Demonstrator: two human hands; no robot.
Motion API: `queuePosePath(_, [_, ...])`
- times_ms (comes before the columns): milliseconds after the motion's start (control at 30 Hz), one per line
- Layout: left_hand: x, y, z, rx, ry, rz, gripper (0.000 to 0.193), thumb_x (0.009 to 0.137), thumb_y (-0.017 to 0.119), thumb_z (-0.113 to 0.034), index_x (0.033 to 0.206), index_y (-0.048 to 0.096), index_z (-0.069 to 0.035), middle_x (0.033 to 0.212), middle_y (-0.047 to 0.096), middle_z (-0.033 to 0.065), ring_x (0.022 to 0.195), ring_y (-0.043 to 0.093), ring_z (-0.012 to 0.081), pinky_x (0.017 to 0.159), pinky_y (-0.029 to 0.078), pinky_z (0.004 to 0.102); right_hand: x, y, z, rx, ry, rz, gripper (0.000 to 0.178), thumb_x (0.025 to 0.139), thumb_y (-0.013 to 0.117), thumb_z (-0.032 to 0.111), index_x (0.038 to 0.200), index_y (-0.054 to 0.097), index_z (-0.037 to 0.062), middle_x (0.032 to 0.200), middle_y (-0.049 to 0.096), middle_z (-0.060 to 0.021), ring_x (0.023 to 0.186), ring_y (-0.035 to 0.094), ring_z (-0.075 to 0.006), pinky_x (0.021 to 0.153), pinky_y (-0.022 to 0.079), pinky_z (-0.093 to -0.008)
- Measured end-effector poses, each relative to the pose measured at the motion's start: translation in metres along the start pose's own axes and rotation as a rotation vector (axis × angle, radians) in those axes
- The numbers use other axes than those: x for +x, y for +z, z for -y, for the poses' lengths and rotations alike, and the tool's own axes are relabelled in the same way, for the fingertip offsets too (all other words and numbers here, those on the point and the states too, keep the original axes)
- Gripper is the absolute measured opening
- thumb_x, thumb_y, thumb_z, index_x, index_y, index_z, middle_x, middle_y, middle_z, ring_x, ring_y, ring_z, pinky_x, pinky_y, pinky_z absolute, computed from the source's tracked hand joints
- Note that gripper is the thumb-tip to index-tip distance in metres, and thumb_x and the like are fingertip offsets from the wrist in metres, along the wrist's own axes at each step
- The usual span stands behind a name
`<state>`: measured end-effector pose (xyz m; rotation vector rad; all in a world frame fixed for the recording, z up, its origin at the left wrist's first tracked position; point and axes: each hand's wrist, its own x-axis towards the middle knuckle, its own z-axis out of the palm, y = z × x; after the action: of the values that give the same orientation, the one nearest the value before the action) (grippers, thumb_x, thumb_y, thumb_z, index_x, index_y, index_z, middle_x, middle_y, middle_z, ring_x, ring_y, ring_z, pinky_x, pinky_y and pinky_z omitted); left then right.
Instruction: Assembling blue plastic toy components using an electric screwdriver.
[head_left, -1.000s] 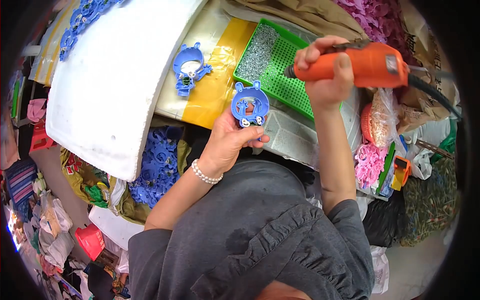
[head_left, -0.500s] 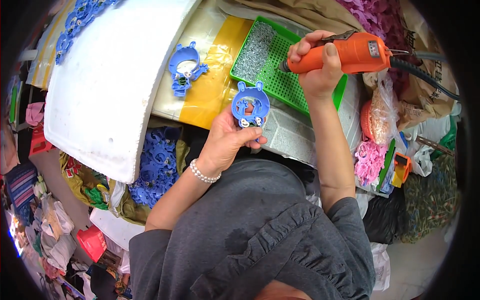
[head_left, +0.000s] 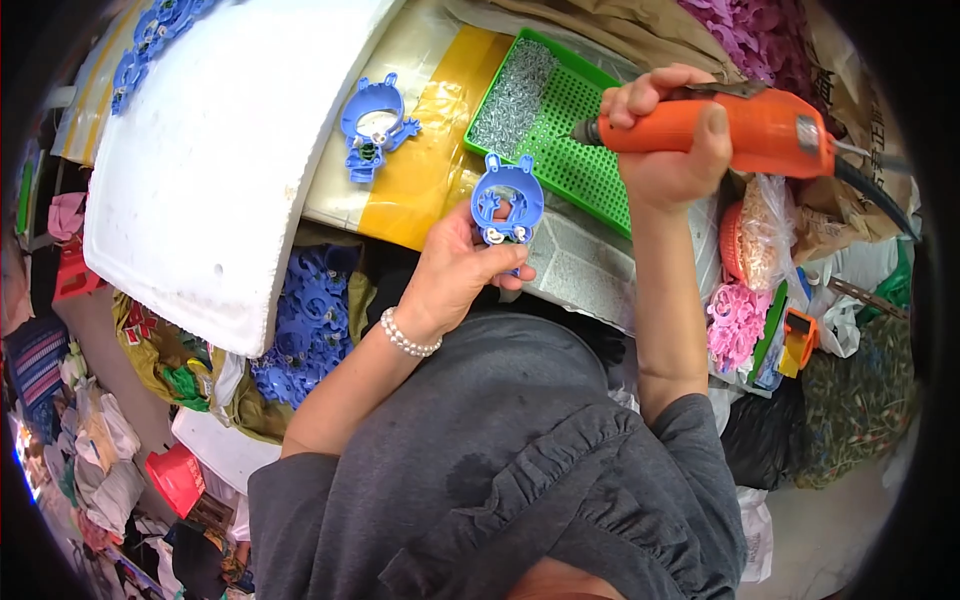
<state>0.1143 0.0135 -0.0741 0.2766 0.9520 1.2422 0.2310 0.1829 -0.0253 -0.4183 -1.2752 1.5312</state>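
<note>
My left hand (head_left: pixel 462 258) pinches a blue plastic figure-shaped part (head_left: pixel 507 192) at its lower end; the part has a ring-like head with two small ears. White pieces show at its lower part. My right hand (head_left: pixel 668 150) is wrapped round an orange electric screwdriver (head_left: pixel 755 130), its tip pointing left over a green perforated tray (head_left: pixel 577 120). Small silver screws (head_left: pixel 517 95) are heaped in the tray's left end. A second blue part (head_left: pixel 374 125) of the same kind lies on the work surface, left of the tray.
A large white foam board (head_left: pixel 215 160) covers the left side. Below it, a sack holds many blue parts (head_left: pixel 305 325). Pink parts (head_left: pixel 740 322) and a plastic bag (head_left: pixel 765 235) lie at the right. The screwdriver's black cord (head_left: pixel 880 205) runs off to the right.
My right hand has moved right and slightly down with the screwdriver, whose tip stays over the tray. The left hand holds the blue part almost in the same place.
</note>
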Motion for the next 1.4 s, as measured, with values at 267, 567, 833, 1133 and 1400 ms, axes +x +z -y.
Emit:
queuePosePath(267, [-0.008, 0.008, -0.006, 0.051, -0.006, -0.027, 0.029, 0.075, 0.062, 0.0, 0.101, 0.049, 0.0, 0.085, 0.059, 0.0062, 0.066, 0.063, 0.0152, 0.055, 0.052, 0.0231, -0.029, 0.029, 0.04, 0.214, -0.067, 0.408, 0.067, 0.077, 0.05, 0.063, 0.108, 0.049, 0.0041, 0.082, 0.051, -0.0049, 0.066, 0.048, -0.0159, 0.067, 0.039, -0.0347])
queuePosePath(567, [-0.014, 0.009, -0.011, 0.052, 0.081, -0.01, 0.028, 0.075, 0.061, 0.001, 0.101, 0.05, -0.001, 0.084, 0.061, 0.0063, 0.065, 0.063, 0.0131, 0.054, 0.051, 0.022, -0.056, 0.052, 0.041, 0.162, -0.012, 0.457, 0.069, 0.074, 0.058, 0.064, 0.107, 0.047, 0.0052, 0.08, 0.05, -0.0027, 0.062, 0.05, -0.0147, 0.061, 0.041, -0.0319])
queuePosePath(833, [-0.019, 0.012, -0.012, 0.051, 0.071, -0.002, 0.024, 0.075, 0.06, 0.002, 0.098, 0.053, -0.001, 0.083, 0.062, 0.0058, 0.065, 0.063, 0.0123, 0.054, 0.051, 0.0221, -0.064, 0.055, 0.039, 0.174, 0.063, 0.416, 0.065, 0.074, 0.059, 0.06, 0.107, 0.048, 0.0045, 0.081, 0.051, -0.0042, 0.064, 0.051, -0.0163, 0.062, 0.041, -0.0325])
queuePosePath(1133, [-0.018, 0.016, -0.01, 0.047, 0.058, -0.034, 0.026, 0.075, 0.061, 0.001, 0.099, 0.05, -0.001, 0.082, 0.061, 0.0062, 0.065, 0.063, 0.0122, 0.053, 0.051, 0.0219, -0.068, 0.053, 0.032, 0.14, 0.055, 0.375, 0.064, 0.075, 0.06, 0.059, 0.106, 0.049, 0.0041, 0.08, 0.051, -0.0048, 0.064, 0.051, -0.0168, 0.063, 0.041, -0.0335])
queuePosePath(1400, [-0.018, 0.019, 0.0, -0.037, 0.149, -0.082, 0.02, 0.077, 0.058, 0.0, 0.096, 0.052, -0.002, 0.08, 0.06, 0.0053, 0.063, 0.06, 0.0114, 0.052, 0.05, 0.0222, -0.078, 0.056, 0.028, 0.055, -0.02, 0.395, 0.063, 0.074, 0.061, 0.058, 0.101, 0.051, 0.0025, 0.076, 0.052, -0.005, 0.06, 0.05, -0.017, 0.061, 0.042, -0.0346])
